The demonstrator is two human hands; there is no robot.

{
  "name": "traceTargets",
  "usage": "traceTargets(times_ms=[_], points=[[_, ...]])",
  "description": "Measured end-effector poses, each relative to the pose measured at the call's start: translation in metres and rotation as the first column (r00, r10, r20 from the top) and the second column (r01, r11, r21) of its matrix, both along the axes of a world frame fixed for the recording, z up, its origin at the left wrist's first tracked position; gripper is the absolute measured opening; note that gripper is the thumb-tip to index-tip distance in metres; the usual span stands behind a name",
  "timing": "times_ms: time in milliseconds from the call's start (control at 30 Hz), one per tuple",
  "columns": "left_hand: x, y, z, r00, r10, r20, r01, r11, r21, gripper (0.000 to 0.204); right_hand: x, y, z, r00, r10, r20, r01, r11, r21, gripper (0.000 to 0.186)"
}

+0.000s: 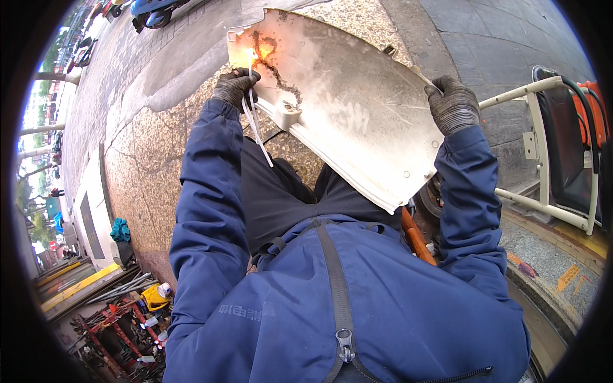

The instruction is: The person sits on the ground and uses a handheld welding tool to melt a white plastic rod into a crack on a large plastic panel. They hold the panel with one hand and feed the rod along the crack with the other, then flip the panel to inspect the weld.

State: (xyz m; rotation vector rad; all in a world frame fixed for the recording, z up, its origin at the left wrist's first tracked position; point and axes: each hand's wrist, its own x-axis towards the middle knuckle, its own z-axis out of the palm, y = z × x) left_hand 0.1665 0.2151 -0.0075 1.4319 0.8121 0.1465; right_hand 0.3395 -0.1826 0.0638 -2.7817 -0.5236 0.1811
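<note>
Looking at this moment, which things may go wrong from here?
The flame is very close to the left hand, so the glove might scorch.
The white strips in that hand seem to reach the flame; they might melt or burn toward the fingers.
The pale panel, which the right hand grips at its far edge, might warp or catch fire.

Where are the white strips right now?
The white strips are in the gloved left hand, left of centre in the head view, beside the pale panel.
</note>
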Motion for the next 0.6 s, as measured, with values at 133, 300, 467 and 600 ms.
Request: traceTargets(times_ms=[133,300,467,600], points=[[0.0009,-0.0001,0.0016,1.000,0.004,-0.019,-0.004,1.000,0.006,0.015,-0.0012,0.0009,0.0020,1.000,-0.011,-0.018,0.011,1.000,0.008,0.025],[0.0026,0.0005,0.0030,1.000,0.002,-0.017,-0.001,0.999,0.041,0.015,-0.0030,0.0005,0.0041,1.000,-0.008,-0.014,0.009,1.000,0.006,0.025],[0.0040,0.0003,0.0041,0.999,0.023,-0.027,-0.022,0.999,0.032,0.011,-0.0016,0.0007,0.0018,1.000,-0.006,0.004,0.006,1.000,0.000,0.025],[0.0047,0.0001,0.0043,0.998,0.060,0.007,-0.060,0.998,-0.019,0.015,-0.0007,0.0006,0.0006,1.000,-0.018,-0.004,0.018,1.000,-0.007,0.025]])
